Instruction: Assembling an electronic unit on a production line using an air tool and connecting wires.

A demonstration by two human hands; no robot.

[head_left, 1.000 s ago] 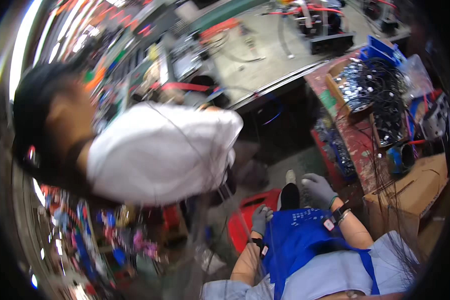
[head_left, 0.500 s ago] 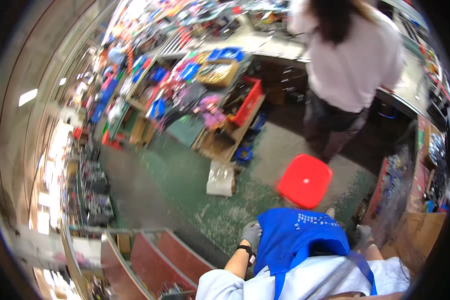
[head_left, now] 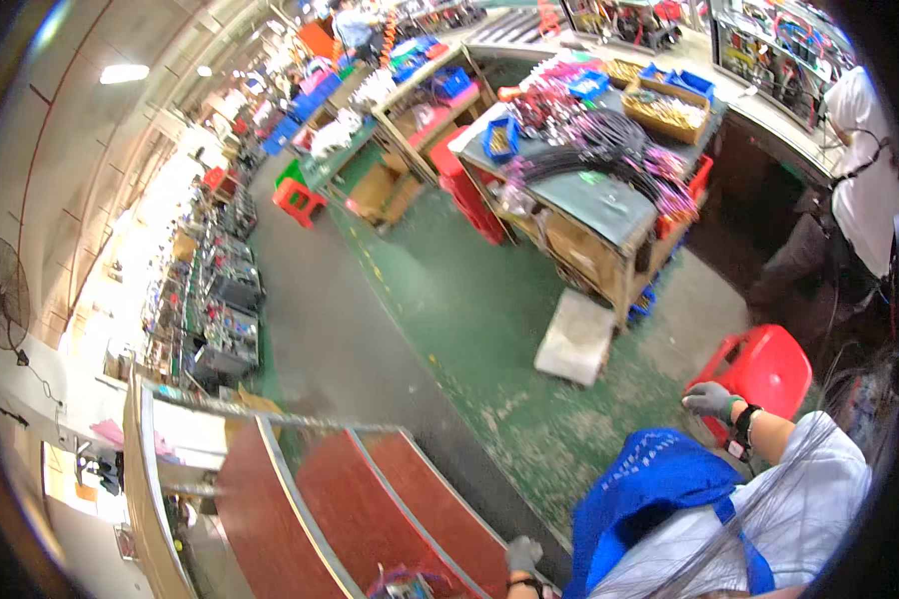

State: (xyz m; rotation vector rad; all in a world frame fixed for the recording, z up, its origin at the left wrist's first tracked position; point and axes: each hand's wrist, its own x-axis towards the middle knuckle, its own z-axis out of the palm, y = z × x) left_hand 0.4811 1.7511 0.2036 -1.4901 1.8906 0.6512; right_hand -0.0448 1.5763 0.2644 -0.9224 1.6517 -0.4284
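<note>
My left hand [head_left: 524, 554], in a grey glove with a black band at the wrist, hangs low beside a rack of reddish-brown panels [head_left: 360, 499]. Its fingers are loosely bent and apart, and nothing shows in them. My right hand [head_left: 711, 401], also grey-gloved and black-banded, is held out in front of the blue apron [head_left: 649, 474]. It overlaps the edge of a red plastic stool [head_left: 774, 369] in the picture; I cannot tell whether they touch. Its fingers are loosely curled with no object visible in them.
A workbench [head_left: 599, 205] carries black cables, pink bundles and blue bins. By its leg lies a white package [head_left: 576, 337]. A person in a pale top [head_left: 864, 190] is at the far right. Red and green stools [head_left: 298, 200] stand beyond the grey walkway [head_left: 340, 309].
The view has swung left, so the bench, stool and other person now appear farther right. My right hand now overlaps the stool in the picture; my left is beside the panel rack.
</note>
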